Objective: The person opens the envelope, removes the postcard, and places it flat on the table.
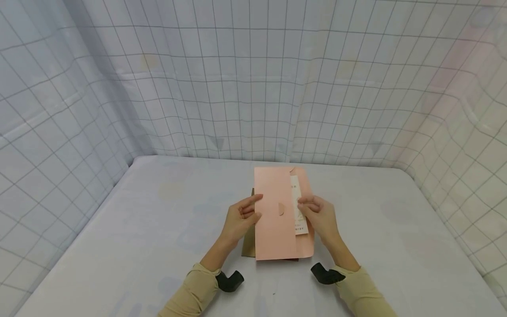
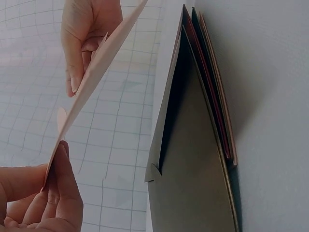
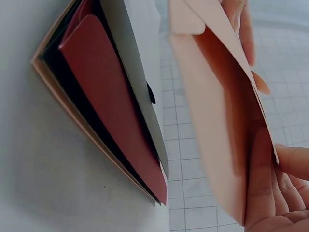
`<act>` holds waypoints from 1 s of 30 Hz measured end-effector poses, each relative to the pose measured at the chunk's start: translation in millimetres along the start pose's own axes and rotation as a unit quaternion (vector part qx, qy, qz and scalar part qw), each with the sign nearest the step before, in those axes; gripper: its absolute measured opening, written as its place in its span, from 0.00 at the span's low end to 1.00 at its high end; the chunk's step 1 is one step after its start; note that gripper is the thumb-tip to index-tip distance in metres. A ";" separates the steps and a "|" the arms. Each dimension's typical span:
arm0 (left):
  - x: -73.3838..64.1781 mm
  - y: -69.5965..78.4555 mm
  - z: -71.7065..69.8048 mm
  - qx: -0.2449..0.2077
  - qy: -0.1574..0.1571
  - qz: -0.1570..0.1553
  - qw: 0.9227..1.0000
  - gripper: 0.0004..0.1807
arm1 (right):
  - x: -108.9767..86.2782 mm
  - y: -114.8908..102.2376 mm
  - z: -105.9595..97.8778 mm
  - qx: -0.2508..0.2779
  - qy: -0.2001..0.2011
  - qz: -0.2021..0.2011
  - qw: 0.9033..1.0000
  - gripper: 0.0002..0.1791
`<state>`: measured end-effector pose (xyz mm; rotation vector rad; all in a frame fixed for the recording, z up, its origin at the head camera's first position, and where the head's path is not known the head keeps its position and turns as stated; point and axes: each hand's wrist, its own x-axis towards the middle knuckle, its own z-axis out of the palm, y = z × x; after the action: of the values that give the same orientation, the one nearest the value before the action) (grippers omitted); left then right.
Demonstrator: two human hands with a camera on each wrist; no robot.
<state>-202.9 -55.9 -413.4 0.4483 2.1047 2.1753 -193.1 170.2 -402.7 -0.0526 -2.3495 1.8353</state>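
In the head view a pink envelope (image 1: 273,229) is held up over the table, its side flap spread out to the right. My left hand (image 1: 240,220) pinches its left edge between thumb and fingers. A white card (image 1: 302,227) with printed characters shows in the mouth of the envelope, partly hidden behind its front panel. My right hand (image 1: 320,215) pinches the card's right edge. In the right wrist view, fingers (image 3: 263,179) of this hand reach into the gap in front of the flap, the thumb outside.
Below the held envelope, a stack of envelopes lies on the white-covered table (image 1: 138,246). An olive-gold envelope (image 2: 193,145) is uppermost, with a dark red envelope (image 3: 104,77) and others of dark and tan colour beneath. Grid-patterned curtains (image 1: 237,110) enclose the back and sides.
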 end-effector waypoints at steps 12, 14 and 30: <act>0.4 -1.6 -0.1 0.016 0.017 0.014 1.000 0.26 | 1.9 4.3 1.7 -0.015 0.012 -0.008 1.000 0.10; 0.2 -1.3 -0.2 0.016 0.025 0.010 1.000 0.26 | 1.7 4.5 1.6 -0.019 0.016 -0.010 1.000 0.10; 0.1 2.2 -3.8 0.015 0.036 -0.001 0.999 0.27 | -6.3 -15.7 -1.4 -0.035 0.031 -0.010 0.999 0.09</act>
<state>-203.7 -59.7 -411.2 0.3745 2.1746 2.1939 -185.5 166.9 -387.8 -0.0928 -2.3623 1.7165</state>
